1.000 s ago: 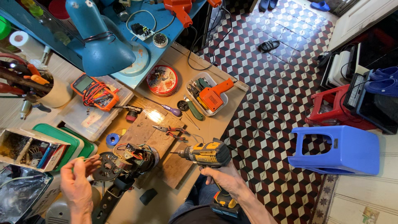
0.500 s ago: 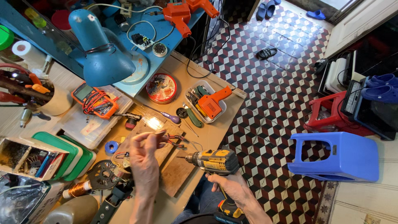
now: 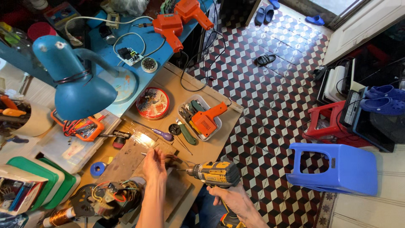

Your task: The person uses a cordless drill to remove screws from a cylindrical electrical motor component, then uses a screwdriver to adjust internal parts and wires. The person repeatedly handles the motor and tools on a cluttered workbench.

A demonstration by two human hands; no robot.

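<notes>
Drill (image 3: pixel 216 174), yellow and black, held level just over the near edge of the wooden bench (image 3: pixel 198 150), bit aimed left toward the left hand (image 3: pixel 155 165). Right hand (image 3: pixel 233 198) wrapped tight round the drill's grip from below, forearm running off the bottom edge. Left hand raised above a wooden board (image 3: pixel 135 158), fingers loosely curled and pinched together near a small thing at the fingertips; whether anything is actually held, cannot tell. Just left of that hand, a dark motor part (image 3: pixel 107 198) with coloured wires, and a copper coil (image 3: pixel 59 217) beside it. Further up the bench: purple-handled screwdriver (image 3: pixel 162 134), round red tin (image 3: pixel 152 103), clear tray (image 3: pixel 190 110) holding an orange soldering gun (image 3: pixel 207 119) and green-handled tools. Blue lamp (image 3: pixel 82 90) hanging large over the left side, orange meter (image 3: pixel 80 126) under its shade, blue tape roll (image 3: pixel 98 169) near the green boxes (image 3: pixel 46 181). On the blue shelf behind, two orange tools (image 3: pixel 179 19) and a small circuit board (image 3: pixel 128 55). Off to the right on the chequered tile floor, a blue stool (image 3: pixel 335 166), a red stool (image 3: pixel 327 124) and a dark sandal (image 3: pixel 265 60).
</notes>
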